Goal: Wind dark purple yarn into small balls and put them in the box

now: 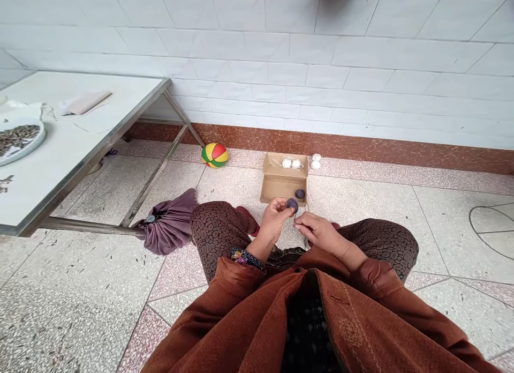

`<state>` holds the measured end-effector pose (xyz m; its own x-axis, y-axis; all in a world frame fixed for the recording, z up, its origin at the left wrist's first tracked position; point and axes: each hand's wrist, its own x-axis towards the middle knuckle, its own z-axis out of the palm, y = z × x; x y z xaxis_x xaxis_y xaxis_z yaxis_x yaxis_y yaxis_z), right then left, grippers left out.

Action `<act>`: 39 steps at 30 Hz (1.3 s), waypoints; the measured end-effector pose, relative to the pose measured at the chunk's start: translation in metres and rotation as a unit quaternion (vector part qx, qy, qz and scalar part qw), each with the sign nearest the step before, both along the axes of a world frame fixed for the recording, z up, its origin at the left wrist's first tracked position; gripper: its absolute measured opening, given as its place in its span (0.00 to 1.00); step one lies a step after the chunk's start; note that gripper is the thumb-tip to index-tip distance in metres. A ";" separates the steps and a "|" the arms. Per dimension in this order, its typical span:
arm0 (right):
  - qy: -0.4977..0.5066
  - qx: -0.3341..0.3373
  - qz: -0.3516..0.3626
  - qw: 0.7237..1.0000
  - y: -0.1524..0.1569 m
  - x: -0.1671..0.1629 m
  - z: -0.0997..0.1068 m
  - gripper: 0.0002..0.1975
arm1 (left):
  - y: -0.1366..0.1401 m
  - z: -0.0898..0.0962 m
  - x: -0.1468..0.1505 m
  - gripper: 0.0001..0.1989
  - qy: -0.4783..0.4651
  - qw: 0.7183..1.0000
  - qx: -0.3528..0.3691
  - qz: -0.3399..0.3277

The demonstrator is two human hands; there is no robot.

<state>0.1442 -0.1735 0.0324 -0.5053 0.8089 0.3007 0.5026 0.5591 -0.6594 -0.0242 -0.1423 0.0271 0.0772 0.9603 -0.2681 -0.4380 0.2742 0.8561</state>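
Off to your left stood the table [128,89], with a dish [43,135] of small dark pieces on it; a purple bag [172,223] lay on the floor near its leg, and a striped toy ball [214,155] rested by the wall.

Between your knees, your left hand [274,220] held the yarn ball [292,204] up in front of the box's near edge. That ball looked light and soft, the kind that gives under a squeeze and won't break if dropped, though it could well roll away and loosen. It looked more grippy than slippery. You'd want it by its round sides, in a gentle pinch that leaves the strand [295,215] free. You had it close to that: thumb and fingers closed on the ball, the wrist bent inward, the forearm slanting up from your lap.

Beyond your hands sat the open box [281,189], a second dark ball [300,193] in its near right corner and two white balls [291,163] in the raised far part.

Your right hand [321,233] came in from the other side, lower than the left, back of the hand up and fingertips together just below the ball. They seemed clamped on the strand, though it was too thin there to be sure. Farther right, apart from your hands, more white yarn [316,161] lay beside the box.
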 end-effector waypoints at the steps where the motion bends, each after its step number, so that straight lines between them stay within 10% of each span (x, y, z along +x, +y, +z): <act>1: 0.002 0.010 0.005 1.000 0.004 0.000 0.009 0.10 | -0.001 0.000 0.000 0.19 0.009 1.000 0.006 -0.004; 6: 0.031 0.049 -0.063 0.996 0.045 0.003 0.028 0.11 | -0.006 0.008 0.002 0.17 0.013 0.997 0.031 -0.065; 16: -0.082 -0.028 -0.046 0.995 0.021 0.001 -0.046 0.12 | -0.006 0.014 -0.001 0.20 -0.107 0.993 0.006 -0.053; 32: -0.129 0.094 0.145 0.976 -0.023 -0.005 0.048 0.12 | 0.016 -0.006 -0.023 0.13 -0.202 0.960 -0.135 0.142; 39: 0.050 0.072 0.003 0.996 -0.032 0.010 0.056 0.13 | 0.020 0.000 -0.038 0.09 -0.199 0.943 -0.205 0.170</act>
<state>0.1545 -0.2057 0.0881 -0.4722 0.7510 0.4616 0.4347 0.6539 -0.6192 -0.0621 -0.1226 0.0275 -0.0443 0.7701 -0.6364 -0.8247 0.3314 0.4584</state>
